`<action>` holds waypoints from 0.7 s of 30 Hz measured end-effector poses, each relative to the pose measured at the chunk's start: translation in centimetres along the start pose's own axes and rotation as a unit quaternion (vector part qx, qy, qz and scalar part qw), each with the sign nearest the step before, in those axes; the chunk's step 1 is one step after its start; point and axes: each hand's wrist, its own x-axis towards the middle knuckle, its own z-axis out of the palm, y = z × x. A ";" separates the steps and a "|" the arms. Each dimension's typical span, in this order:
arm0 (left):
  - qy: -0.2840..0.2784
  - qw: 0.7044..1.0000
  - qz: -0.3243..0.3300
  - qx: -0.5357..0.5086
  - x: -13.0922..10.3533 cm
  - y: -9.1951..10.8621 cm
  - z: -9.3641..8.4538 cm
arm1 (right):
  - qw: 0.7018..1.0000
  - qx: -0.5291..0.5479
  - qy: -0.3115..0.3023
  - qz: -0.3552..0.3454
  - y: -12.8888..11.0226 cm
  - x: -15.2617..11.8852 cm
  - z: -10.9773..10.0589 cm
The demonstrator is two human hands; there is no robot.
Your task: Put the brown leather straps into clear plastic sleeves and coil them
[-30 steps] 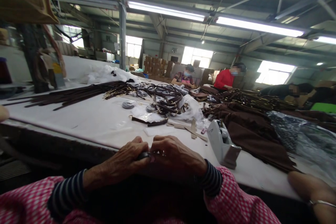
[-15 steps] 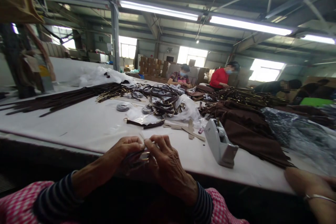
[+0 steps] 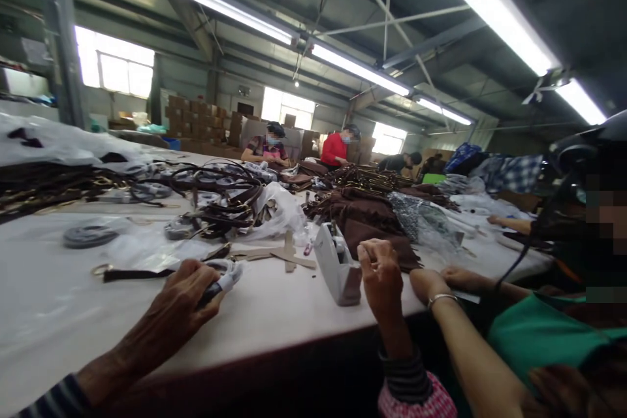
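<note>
My left hand (image 3: pixel 189 300) is closed around a wrapped strap bundle (image 3: pixel 226 276), grey and white at its far end, held over the white table (image 3: pixel 274 320). At the right side of the grey-white tape dispenser (image 3: pixel 337 268), my right hand (image 3: pixel 382 268) is raised with its fingers pinched together; whatever is between the fingertips is too small to make out. A dark strap (image 3: pixel 140 275) with a gold ring lies beyond my left hand. Several beige strips (image 3: pixel 289 251) lie crossed between the strap and the dispenser.
Looped brown straps (image 3: pixel 220 192) and clear plastic (image 3: pixel 279 212) lie farther back. Brown fabric pieces (image 3: pixel 367 215) are piled behind the dispenser. A person in green (image 3: pixel 548 333) works close on my right, arms on the table edge. Two people stand across the table.
The view has swung right. My hands, together around the bundle before, are now apart: the left keeps the bundle and the right has moved to the dispenser. The neighbouring person now shows more fully.
</note>
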 end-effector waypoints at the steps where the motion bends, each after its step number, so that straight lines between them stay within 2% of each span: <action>1: -0.008 1.000 0.014 0.000 0.5 -0.2 0.5 | 0.998 0.002 -0.028 0.053 1.3 0.5 -0.4; 4: -0.044 0.998 0.045 -0.014 2.1 -0.6 2.2 | 0.970 0.049 -0.134 0.198 3.9 0.7 -0.7; 6: -0.064 0.996 0.063 -0.027 2.9 -0.9 3.4 | 0.954 0.070 -0.166 0.238 4.5 0.4 -0.6; 8: -0.084 0.992 0.079 -0.043 3.2 -1.2 4.4 | 0.950 0.076 -0.173 0.248 4.5 0.3 -0.5; 12: -0.082 0.989 0.101 -0.073 3.0 -1.5 5.1 | 0.934 0.126 -0.177 0.284 3.7 0.8 -0.4; 17: 0.002 0.984 0.162 -0.076 2.7 -2.3 4.7 | 0.884 0.230 -0.130 0.385 3.1 1.2 0.0; 19: 0.009 0.985 0.152 -0.086 2.7 -2.7 4.8 | 0.871 0.255 -0.110 0.405 3.0 1.1 0.2; 21: -0.011 0.988 0.112 -0.106 2.8 -3.2 5.0 | 0.879 0.258 -0.079 0.393 2.6 0.7 0.4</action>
